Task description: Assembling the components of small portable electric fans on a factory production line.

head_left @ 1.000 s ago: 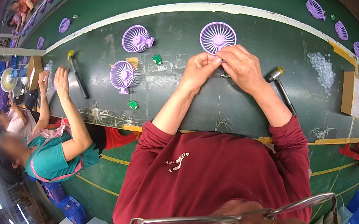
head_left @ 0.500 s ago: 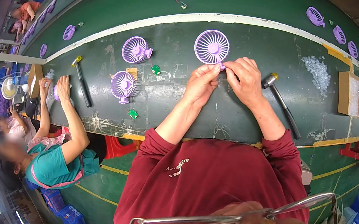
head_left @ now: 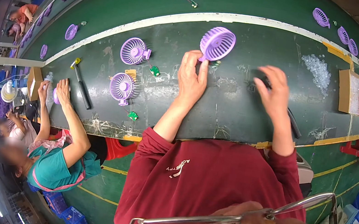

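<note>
My left hand (head_left: 191,81) pinches the short stem of a purple round fan housing (head_left: 218,43), which is tilted above the bench with its slatted grille showing. A small green circuit board (head_left: 215,63) hangs near the stem, partly hidden. My right hand (head_left: 273,92) is apart from the housing, its thumb and fingers spread. Beneath it lies a hammer (head_left: 294,123), its head mostly covered by the hand; I see no grip on it. Left of my left hand, two more purple fan housings (head_left: 133,51) lie on the bench, each with a green circuit board (head_left: 154,70) beside it.
A heap of small clear pieces (head_left: 316,73) and a cardboard box (head_left: 343,92) of them sit at the right. Beyond the white rail (head_left: 165,18) a green belt (head_left: 126,4) carries several purple housings. At left, a co-worker (head_left: 58,163) works near a second hammer (head_left: 82,83).
My right hand has let go of the housing and moved right, over the hammer. My left hand has turned the housing, tilting its face. Housings on the belt have shifted slightly right.
</note>
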A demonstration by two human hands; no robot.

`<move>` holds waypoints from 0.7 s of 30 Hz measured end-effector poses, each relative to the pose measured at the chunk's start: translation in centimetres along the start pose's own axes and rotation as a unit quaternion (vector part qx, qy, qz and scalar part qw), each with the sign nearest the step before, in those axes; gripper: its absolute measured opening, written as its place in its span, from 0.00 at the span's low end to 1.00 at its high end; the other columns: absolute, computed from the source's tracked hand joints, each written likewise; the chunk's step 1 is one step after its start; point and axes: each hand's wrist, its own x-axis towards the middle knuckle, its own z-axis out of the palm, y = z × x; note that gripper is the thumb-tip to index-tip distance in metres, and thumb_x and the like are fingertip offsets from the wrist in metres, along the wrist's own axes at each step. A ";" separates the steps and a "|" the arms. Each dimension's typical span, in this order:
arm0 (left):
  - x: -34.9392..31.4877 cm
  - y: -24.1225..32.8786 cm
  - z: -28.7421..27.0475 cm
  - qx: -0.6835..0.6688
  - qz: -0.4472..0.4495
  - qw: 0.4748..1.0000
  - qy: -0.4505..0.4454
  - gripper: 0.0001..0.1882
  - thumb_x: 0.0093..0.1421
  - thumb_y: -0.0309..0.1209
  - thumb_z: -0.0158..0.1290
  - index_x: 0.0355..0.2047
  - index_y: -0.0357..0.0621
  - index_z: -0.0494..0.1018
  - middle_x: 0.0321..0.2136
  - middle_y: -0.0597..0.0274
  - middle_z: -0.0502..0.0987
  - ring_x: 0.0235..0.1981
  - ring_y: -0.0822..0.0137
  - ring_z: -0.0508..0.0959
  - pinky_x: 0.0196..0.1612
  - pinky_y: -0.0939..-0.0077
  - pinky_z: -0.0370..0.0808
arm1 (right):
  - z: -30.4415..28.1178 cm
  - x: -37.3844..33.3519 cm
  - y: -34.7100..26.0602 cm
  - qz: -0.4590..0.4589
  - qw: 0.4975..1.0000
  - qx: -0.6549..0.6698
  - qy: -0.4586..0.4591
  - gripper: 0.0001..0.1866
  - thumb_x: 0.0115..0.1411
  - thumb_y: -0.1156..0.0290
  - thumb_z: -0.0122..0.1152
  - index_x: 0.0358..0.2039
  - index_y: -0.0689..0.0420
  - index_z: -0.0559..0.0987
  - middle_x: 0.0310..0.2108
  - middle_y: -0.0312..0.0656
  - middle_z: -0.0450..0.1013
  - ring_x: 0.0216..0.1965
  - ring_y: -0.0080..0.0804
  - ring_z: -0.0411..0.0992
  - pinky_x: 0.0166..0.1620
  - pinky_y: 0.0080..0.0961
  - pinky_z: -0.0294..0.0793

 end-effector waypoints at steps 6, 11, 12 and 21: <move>0.5 0.3 -1.6 0.140 0.211 0.967 -0.035 0.06 0.53 0.26 0.63 0.32 0.43 0.78 0.31 0.64 0.80 0.35 0.62 0.81 0.38 0.66 0.75 | -3.5 -5.9 3.7 0.154 0.979 -0.091 -0.098 0.11 0.57 0.75 0.65 0.42 0.60 0.78 0.37 0.47 0.74 0.39 0.50 0.73 0.42 0.41 0.73; -0.9 0.4 -1.0 0.142 0.322 0.929 -0.116 0.07 0.50 0.27 0.62 0.31 0.47 0.80 0.29 0.69 0.80 0.34 0.69 0.80 0.41 0.69 0.74 | -1.7 -4.9 -0.2 0.066 0.988 0.108 -0.083 0.10 0.62 0.73 0.62 0.43 0.62 0.78 0.36 0.52 0.76 0.36 0.54 0.76 0.39 0.41 0.74; -1.1 0.3 -0.6 0.136 0.321 0.929 -0.126 0.07 0.50 0.27 0.62 0.31 0.47 0.80 0.29 0.69 0.80 0.34 0.68 0.80 0.42 0.69 0.73 | -1.0 -4.4 -1.0 0.039 0.989 0.118 -0.080 0.11 0.63 0.73 0.61 0.45 0.61 0.78 0.37 0.52 0.77 0.37 0.53 0.76 0.40 0.40 0.75; -1.1 0.3 0.2 0.128 0.330 0.918 -0.177 0.06 0.51 0.25 0.62 0.32 0.45 0.81 0.28 0.65 0.79 0.34 0.64 0.80 0.46 0.64 0.73 | 1.5 -2.5 -0.8 0.010 0.986 0.103 -0.128 0.15 0.65 0.70 0.57 0.51 0.59 0.79 0.40 0.50 0.78 0.39 0.53 0.77 0.41 0.44 0.77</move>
